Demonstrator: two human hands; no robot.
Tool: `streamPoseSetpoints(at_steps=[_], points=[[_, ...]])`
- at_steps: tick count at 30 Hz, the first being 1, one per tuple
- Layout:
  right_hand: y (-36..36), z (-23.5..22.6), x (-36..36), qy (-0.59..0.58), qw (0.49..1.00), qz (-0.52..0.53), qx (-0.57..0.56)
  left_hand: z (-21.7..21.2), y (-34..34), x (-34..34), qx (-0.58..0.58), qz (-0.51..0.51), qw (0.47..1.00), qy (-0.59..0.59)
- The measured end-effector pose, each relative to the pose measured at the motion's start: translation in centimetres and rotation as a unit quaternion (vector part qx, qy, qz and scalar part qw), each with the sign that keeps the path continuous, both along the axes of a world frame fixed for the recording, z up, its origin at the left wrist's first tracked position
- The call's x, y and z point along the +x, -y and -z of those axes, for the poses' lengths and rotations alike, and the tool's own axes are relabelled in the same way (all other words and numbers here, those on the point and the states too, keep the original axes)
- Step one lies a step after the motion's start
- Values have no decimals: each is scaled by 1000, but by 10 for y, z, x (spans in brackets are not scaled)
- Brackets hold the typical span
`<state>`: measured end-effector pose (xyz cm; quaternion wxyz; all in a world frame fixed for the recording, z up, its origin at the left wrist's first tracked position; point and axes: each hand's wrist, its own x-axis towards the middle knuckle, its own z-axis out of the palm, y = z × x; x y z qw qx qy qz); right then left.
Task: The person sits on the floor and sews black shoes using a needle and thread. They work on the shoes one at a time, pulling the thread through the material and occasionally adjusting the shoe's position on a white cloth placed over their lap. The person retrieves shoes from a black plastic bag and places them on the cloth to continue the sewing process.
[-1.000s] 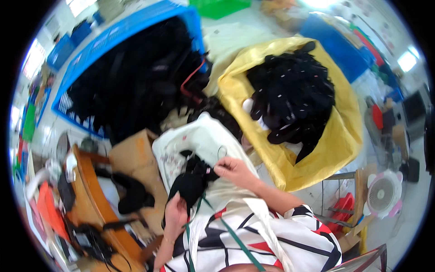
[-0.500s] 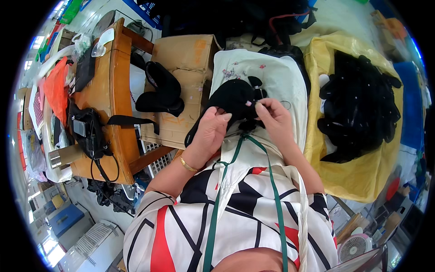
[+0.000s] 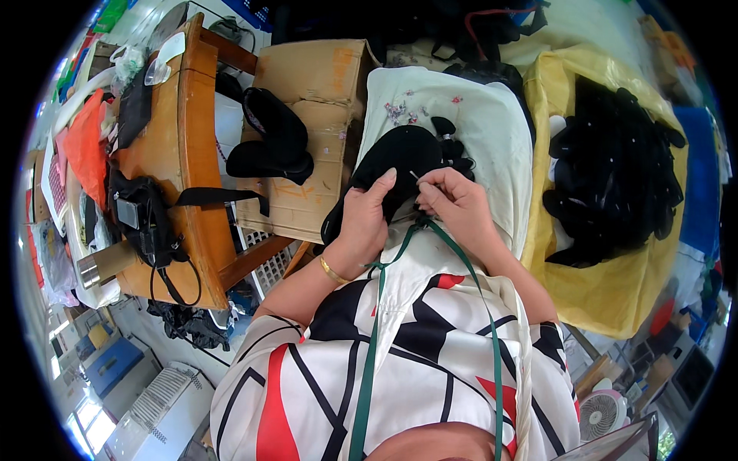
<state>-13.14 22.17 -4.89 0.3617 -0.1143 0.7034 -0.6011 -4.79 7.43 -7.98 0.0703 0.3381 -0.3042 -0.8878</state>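
A soft black fabric piece [image 3: 400, 150], shaped somewhat like a slipper, lies across the white cloth in front of me. My left hand [image 3: 364, 223] grips its near left edge, thumb on top and the other fingers hidden underneath. Just to the right, my right hand [image 3: 459, 201] pinches a thin, pale, needle-like thing [image 3: 415, 176] between thumb and forefinger, close above the fabric. Small black rounded pieces [image 3: 450, 142] lie beside the fabric's right side. Farther up the white cloth [image 3: 492, 146] are scattered several tiny pink and purple bits [image 3: 400, 113].
On the left, a cardboard box [image 3: 311, 65] bears black slipper-like pieces [image 3: 273, 142], beside a wooden table [image 3: 173, 154] with a black bag [image 3: 142, 219]. At the right stands a yellow sack [image 3: 607, 300] full of black pieces [image 3: 615, 177]. Green apron strings [image 3: 367, 361] hang over my front.
My right hand has drawn in toward my left, and the thin pale thing shows at its fingertips. A pink bit seen on the black fabric is out of sight. My left thumb has straightened.
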Motion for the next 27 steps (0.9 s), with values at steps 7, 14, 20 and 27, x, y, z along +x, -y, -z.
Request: streamPoseSetpoints(at_steps=[7,14,20,27], points=[[14,-10,0,-72,993,-57,76,-5,2,2,28,-18,999,1],[17,-5,0,-111,989,-61,83,1,3,5,35,-12,999,-14],[16,-7,-1,-112,988,-65,85,1,0,4,4,-14,999,-31],[17,-19,-9,33,994,-72,70,-4,-10,8,-76,-13,995,-64]])
